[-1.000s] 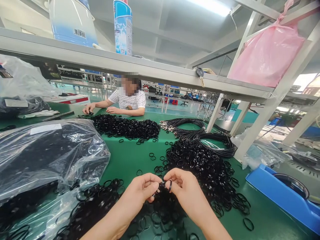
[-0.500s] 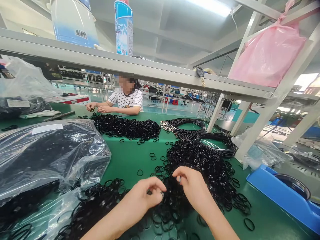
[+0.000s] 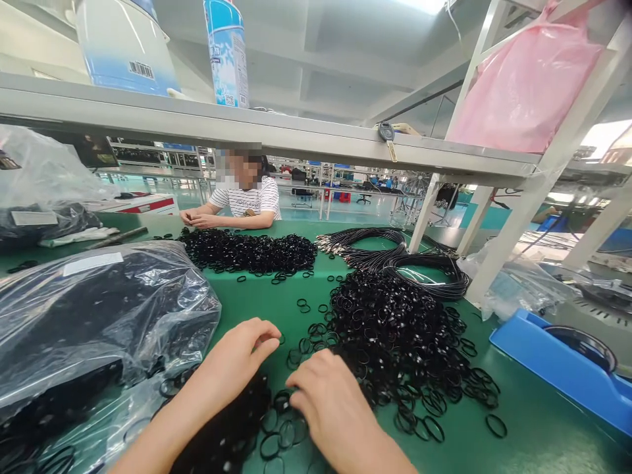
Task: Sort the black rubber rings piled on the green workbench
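Note:
My left hand (image 3: 236,359) hovers low over the green table (image 3: 257,299), fingers curled and thumb pinched to forefinger; what it pinches I cannot make out. My right hand (image 3: 326,403) lies back-up beside it, with its bent fingertips down among loose black rubber rings (image 3: 277,431) near the front edge. A large heap of the same black rings (image 3: 395,329) spreads just right of both hands. More rings lie under my left forearm.
A clear plastic bag of black rings (image 3: 99,309) fills the left. Coiled black cables (image 3: 419,270) and a second ring heap (image 3: 247,250) lie farther back, where a seated person (image 3: 247,197) works. A blue tray (image 3: 557,375) sits right. A shelf (image 3: 296,141) runs overhead on a white post (image 3: 513,224).
Both hands have dropped from holding a ring up between them to the table, moving left and nearer to me. The view has tilted slightly.

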A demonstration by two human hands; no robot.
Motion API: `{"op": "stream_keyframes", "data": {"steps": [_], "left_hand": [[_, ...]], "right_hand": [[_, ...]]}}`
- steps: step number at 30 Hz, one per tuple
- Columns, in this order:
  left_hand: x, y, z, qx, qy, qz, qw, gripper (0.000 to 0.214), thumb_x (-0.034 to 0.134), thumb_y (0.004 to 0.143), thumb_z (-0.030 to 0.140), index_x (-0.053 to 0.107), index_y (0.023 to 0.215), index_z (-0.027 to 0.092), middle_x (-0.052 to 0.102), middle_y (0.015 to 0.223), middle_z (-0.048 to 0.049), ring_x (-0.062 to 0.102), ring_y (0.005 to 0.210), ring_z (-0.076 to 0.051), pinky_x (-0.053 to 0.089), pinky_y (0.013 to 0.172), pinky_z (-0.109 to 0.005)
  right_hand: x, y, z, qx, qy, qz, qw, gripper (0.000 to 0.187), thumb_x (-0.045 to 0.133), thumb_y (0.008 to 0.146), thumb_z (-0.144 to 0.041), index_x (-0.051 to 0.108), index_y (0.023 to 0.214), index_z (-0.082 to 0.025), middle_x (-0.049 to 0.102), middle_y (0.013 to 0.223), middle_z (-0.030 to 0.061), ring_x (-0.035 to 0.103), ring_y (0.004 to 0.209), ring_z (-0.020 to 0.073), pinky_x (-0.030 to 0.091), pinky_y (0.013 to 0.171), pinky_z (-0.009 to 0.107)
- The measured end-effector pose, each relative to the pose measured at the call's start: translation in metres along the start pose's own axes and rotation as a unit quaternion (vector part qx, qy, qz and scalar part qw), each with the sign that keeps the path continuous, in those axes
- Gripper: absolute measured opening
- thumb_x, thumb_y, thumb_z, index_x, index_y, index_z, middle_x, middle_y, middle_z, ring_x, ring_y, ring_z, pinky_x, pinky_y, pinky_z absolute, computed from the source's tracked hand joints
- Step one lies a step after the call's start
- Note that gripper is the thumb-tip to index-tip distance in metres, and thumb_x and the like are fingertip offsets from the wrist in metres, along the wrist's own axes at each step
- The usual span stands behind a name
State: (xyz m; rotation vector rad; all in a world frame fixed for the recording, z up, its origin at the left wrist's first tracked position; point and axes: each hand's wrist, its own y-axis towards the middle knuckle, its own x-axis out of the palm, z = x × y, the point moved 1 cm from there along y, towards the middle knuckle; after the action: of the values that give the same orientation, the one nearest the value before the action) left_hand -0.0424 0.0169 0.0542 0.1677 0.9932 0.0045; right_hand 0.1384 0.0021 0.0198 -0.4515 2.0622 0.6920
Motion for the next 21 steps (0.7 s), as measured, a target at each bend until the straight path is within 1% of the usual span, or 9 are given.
{"op": "stream_keyframes", "data": {"steps": [3,5,7,9,11,13,16,18,21], "left_hand": [[0.01,0.0,-0.019,-0.009,0.045,-0.028,0.999,0.032,0.049,0.082,0.031,0.064,0.109,0.022,0.062,0.118,-0.0085,0.051,0.113,-0.027,0.038,0.096,-0.04],[0.019,-0.002,-0.024,-0.022,0.047,-0.071,0.996,0.044,0.057,0.076,0.033,0.059,0.12,0.026,0.053,0.133,-0.009,0.041,0.126,-0.03,0.032,0.102,-0.045],[0.024,-0.005,-0.023,-0.028,0.053,-0.108,0.992,0.052,0.063,0.071,0.031,0.057,0.122,0.031,0.048,0.138,-0.008,0.036,0.129,-0.032,0.029,0.103,-0.049],[0.026,-0.007,-0.02,-0.013,0.057,-0.115,0.992,0.047,0.064,0.069,0.026,0.061,0.115,0.03,0.054,0.129,-0.0071,0.044,0.12,-0.03,0.033,0.099,-0.044],[0.025,-0.007,-0.018,0.004,0.055,-0.095,0.994,0.031,0.059,0.07,0.019,0.065,0.099,0.026,0.061,0.11,-0.0056,0.053,0.104,-0.026,0.039,0.089,-0.036],[0.026,-0.006,-0.017,0.003,0.052,-0.081,0.995,0.018,0.053,0.072,0.014,0.064,0.082,0.023,0.063,0.093,-0.0041,0.057,0.089,-0.023,0.04,0.078,-0.032],[0.029,-0.004,-0.017,-0.002,0.045,-0.071,0.996,0.016,0.047,0.073,0.011,0.057,0.066,0.022,0.06,0.077,-0.0021,0.056,0.074,-0.02,0.037,0.067,-0.028],[0.029,-0.004,-0.015,0.002,0.031,-0.066,0.997,0.017,0.045,0.076,0.013,0.054,0.064,0.022,0.059,0.071,-0.0006,0.054,0.069,-0.019,0.035,0.063,-0.027],[0.023,-0.004,-0.004,0.01,0.002,-0.052,0.999,0.017,0.043,0.082,0.02,0.054,0.07,0.023,0.059,0.072,0.0012,0.053,0.069,-0.018,0.035,0.062,-0.025]], "right_hand": [[0.017,0.001,-0.004,0.0,-0.067,-0.071,0.995,0.011,0.057,0.086,-0.021,0.067,0.088,-0.025,0.067,0.088,-0.0003,0.053,0.093,0.0186,0.036,0.079,0.03],[0.017,0.003,-0.001,0.021,-0.118,-0.089,0.989,0.019,0.052,0.085,-0.013,0.067,0.085,-0.024,0.067,0.085,0.0008,0.054,0.091,0.0189,0.035,0.078,0.031],[0.009,0.005,0.007,0.039,-0.16,-0.092,0.982,0.023,0.05,0.083,-0.009,0.067,0.082,-0.024,0.067,0.084,0.0014,0.055,0.09,0.0189,0.035,0.076,0.031],[-0.005,0.007,0.018,0.063,-0.192,-0.088,0.976,0.024,0.051,0.08,-0.007,0.068,0.081,-0.023,0.068,0.084,0.0023,0.056,0.087,0.0192,0.035,0.073,0.03],[-0.022,0.009,0.031,0.093,-0.215,-0.078,0.969,0.028,0.049,0.077,-0.002,0.069,0.08,-0.022,0.068,0.084,0.0038,0.057,0.086,0.0202,0.034,0.071,0.03],[-0.038,0.008,0.044,0.124,-0.236,-0.061,0.962,0.032,0.045,0.077,0.002,0.069,0.08,-0.019,0.067,0.085,0.0072,0.058,0.086,0.0223,0.034,0.07,0.031],[-0.057,0.003,0.063,0.167,-0.269,-0.037,0.948,0.035,0.04,0.077,0.006,0.068,0.078,-0.014,0.066,0.084,0.0133,0.059,0.085,0.0259,0.034,0.069,0.033],[-0.067,-0.001,0.071,0.188,-0.277,-0.028,0.942,0.036,0.039,0.075,0.008,0.068,0.078,-0.014,0.066,0.082,0.0135,0.06,0.083,0.0258,0.034,0.067,0.032],[-0.077,-0.004,0.077,0.203,-0.273,-0.011,0.94,0.04,0.038,0.073,0.009,0.067,0.084,-0.017,0.067,0.083,0.0103,0.061,0.082,0.0237,0.034,0.064,0.029]]}}
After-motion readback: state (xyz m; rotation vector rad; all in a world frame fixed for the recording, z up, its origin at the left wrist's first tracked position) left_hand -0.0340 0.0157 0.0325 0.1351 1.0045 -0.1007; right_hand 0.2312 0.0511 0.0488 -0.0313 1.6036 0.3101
